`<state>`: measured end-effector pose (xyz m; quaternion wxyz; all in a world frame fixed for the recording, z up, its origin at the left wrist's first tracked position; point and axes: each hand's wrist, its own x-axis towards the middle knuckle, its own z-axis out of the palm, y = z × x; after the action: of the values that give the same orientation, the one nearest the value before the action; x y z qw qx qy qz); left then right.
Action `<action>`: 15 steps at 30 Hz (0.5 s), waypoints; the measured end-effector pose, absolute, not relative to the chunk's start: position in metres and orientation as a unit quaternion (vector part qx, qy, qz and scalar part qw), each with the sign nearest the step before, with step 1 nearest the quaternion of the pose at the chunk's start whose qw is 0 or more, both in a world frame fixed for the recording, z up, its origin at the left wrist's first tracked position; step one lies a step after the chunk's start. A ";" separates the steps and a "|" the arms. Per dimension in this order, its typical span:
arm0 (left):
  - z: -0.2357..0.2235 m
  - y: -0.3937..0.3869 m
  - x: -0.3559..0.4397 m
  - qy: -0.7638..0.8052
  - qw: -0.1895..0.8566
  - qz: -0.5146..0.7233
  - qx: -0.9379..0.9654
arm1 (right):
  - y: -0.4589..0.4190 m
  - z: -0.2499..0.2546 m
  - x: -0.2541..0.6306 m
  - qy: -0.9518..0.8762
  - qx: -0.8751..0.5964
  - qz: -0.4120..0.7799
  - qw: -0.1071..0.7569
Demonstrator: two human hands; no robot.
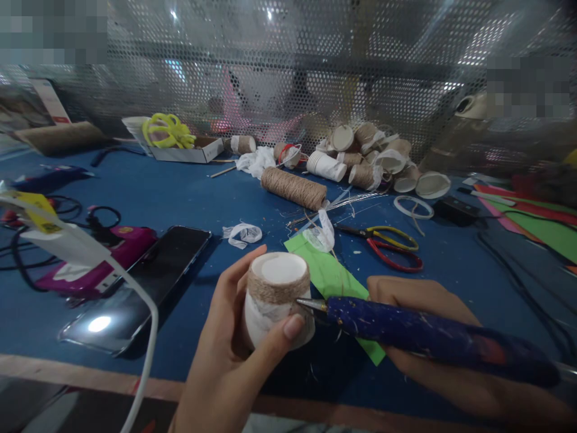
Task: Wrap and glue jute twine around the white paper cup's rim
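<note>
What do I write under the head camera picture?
Left hand holds a white cup banded with twine; right hand points a blue glue gun at it.

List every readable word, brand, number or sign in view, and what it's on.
None can be read; the marks in view are too small or blurred:
Yellow label on the white plastic adapter: dark print, illegible.
Round orange sticker on the magenta power strip: illegible.
White card with a red patch, back left: illegible.

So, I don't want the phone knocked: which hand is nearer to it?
Left. The left hand, holding the cup, is just right of the phone; the right hand, with the blue glue gun, is farther right, past the cup.
</note>
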<state>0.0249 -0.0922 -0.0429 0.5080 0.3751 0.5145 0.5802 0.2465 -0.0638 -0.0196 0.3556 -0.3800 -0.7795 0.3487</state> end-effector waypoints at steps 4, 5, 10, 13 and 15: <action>-0.047 -0.092 0.020 0.500 0.512 0.571 0.403 | -0.063 -0.013 0.243 -0.782 -0.390 0.339 0.349; -0.048 -0.091 0.018 0.497 0.509 0.570 0.410 | -0.063 -0.013 0.243 -0.782 -0.393 0.338 0.346; -0.050 -0.089 0.015 0.489 0.498 0.571 0.432 | -0.063 -0.015 0.247 -0.784 -0.394 0.334 0.344; -0.051 -0.090 0.016 0.487 0.512 0.582 0.402 | -0.061 -0.012 0.249 -0.796 -0.394 0.312 0.336; -0.053 -0.090 0.015 0.480 0.527 0.590 0.379 | -0.060 -0.008 0.249 -0.808 -0.394 0.306 0.313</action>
<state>0.0149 -0.0901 -0.0534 0.5266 0.3788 0.4803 0.5903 0.2487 -0.0597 -0.0085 0.3127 -0.3944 -0.8081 0.3061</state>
